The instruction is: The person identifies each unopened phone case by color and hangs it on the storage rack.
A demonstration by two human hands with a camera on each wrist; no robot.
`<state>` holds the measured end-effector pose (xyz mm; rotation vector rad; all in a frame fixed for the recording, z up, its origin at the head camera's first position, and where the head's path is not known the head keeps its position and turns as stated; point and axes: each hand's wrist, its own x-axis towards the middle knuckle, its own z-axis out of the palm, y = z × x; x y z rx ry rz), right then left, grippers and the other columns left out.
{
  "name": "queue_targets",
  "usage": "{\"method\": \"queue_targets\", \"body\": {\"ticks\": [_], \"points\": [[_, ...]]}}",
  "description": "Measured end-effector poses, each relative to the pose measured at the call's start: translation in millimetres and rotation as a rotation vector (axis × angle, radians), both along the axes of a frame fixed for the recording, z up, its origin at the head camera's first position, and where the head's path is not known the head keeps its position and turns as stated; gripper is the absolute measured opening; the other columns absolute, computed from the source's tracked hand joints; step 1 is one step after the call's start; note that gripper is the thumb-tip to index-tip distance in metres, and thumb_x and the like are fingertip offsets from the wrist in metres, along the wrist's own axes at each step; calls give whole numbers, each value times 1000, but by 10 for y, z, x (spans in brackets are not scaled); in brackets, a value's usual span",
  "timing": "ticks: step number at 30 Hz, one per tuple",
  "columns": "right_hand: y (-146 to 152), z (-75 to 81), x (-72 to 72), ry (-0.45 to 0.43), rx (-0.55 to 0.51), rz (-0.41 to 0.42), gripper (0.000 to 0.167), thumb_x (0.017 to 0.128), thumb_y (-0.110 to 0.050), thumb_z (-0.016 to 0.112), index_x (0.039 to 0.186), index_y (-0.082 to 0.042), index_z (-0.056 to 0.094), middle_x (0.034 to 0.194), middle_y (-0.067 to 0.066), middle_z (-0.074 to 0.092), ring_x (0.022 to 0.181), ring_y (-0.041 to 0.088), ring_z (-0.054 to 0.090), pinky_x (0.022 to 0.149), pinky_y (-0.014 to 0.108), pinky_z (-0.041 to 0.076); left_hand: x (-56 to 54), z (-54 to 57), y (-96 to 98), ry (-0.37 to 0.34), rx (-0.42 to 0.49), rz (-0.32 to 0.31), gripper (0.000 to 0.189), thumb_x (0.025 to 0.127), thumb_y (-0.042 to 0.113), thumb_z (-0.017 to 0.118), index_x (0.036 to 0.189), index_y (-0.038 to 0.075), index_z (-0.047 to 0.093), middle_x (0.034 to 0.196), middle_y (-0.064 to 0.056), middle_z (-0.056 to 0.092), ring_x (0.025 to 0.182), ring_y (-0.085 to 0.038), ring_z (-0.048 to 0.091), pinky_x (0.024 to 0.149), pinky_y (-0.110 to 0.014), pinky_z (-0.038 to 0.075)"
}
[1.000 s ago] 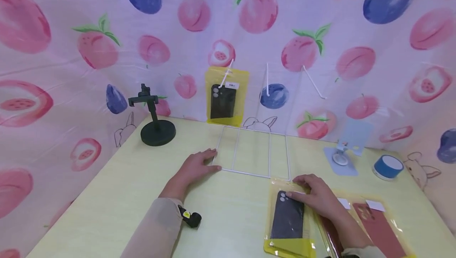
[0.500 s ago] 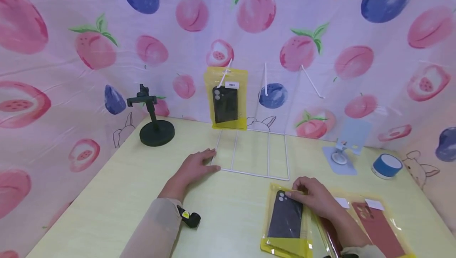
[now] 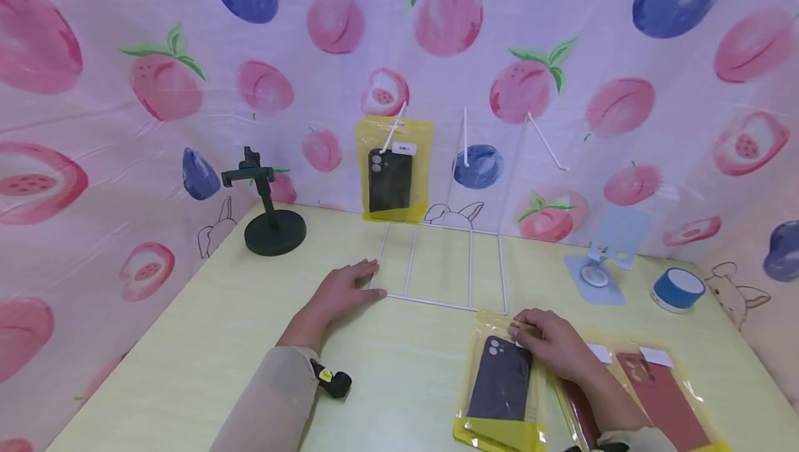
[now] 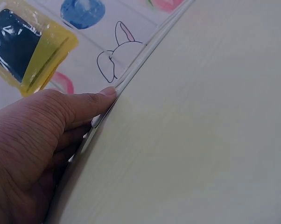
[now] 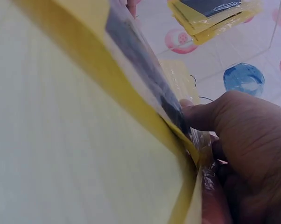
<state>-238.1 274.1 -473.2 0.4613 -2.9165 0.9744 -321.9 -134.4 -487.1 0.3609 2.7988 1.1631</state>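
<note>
My left hand holds the front left corner of a white wire display rack. In the left wrist view its thumb lies on the wire, and the other fingers are partly hidden below. My right hand pinches the right edge of a yellow-edged clear bag with a dark phone case inside. In the right wrist view the thumb presses on the bag, fingers behind it. A similar bag with a black phone case hangs on the rack's left hook.
Bagged red phone cases lie under and beside the right forearm. A black phone stand stands back left. At the right are a light blue folding stand and a blue-and-white round item. A fruit-print sheet hangs behind.
The hanging bag swung forward and then back towards the sheet. My right thumb has shifted from the dark case's top to the bag's right edge. The left hand stays put.
</note>
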Motion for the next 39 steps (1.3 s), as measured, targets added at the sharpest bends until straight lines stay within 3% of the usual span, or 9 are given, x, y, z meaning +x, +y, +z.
{"method": "queue_targets", "body": {"ticks": [8,14,20,24,28,33,39], "points": [[4,-24,-4,7,-75,-42,9,98,-38,66,98,-30,70,94,-11,67,90,16,59,82,36,48,-19,-19,-2,3,-1,-2,69,88,46,74,149,23,51,157,0,42,148,-26,32,121,-49,24],[-8,-13,18,30,-175,-103,22,94,-45,69,105,-25,72,101,-7,73,93,15,64,80,33,54,-7,-2,3,0,5,-1,68,89,44,75,149,23,51,157,0,42,148,-26,32,120,-50,24],[-8,14,39,66,-270,-139,24,97,-36,68,113,-18,69,108,2,71,85,18,61,70,28,53,5,14,6,3,10,-1,68,89,43,75,149,22,51,157,0,42,148,-25,32,121,-49,24],[-4,54,60,-10,-472,-165,32,96,-34,69,120,-13,65,106,12,69,75,22,68,64,33,60,13,20,8,4,14,-3,68,89,43,75,149,22,52,157,0,43,148,-25,32,121,-49,24],[-6,98,51,-139,-692,-232,46,91,-41,74,125,-13,60,103,10,72,78,30,75,68,42,62,25,32,-4,10,26,-9,67,89,42,75,149,21,52,156,-1,44,148,-26,32,121,-49,24],[-3,123,18,-221,-830,-306,49,90,-43,74,123,-9,62,99,4,74,80,27,75,69,44,62,35,45,-10,1,22,1,67,89,42,75,149,21,52,157,0,43,148,-24,32,121,-48,23],[-18,182,11,-305,-1006,-434,40,88,-41,78,113,-11,68,93,0,75,78,18,74,69,38,62,43,48,14,-9,17,9,68,89,42,75,149,21,51,158,0,42,149,-25,31,121,-49,23]]}}
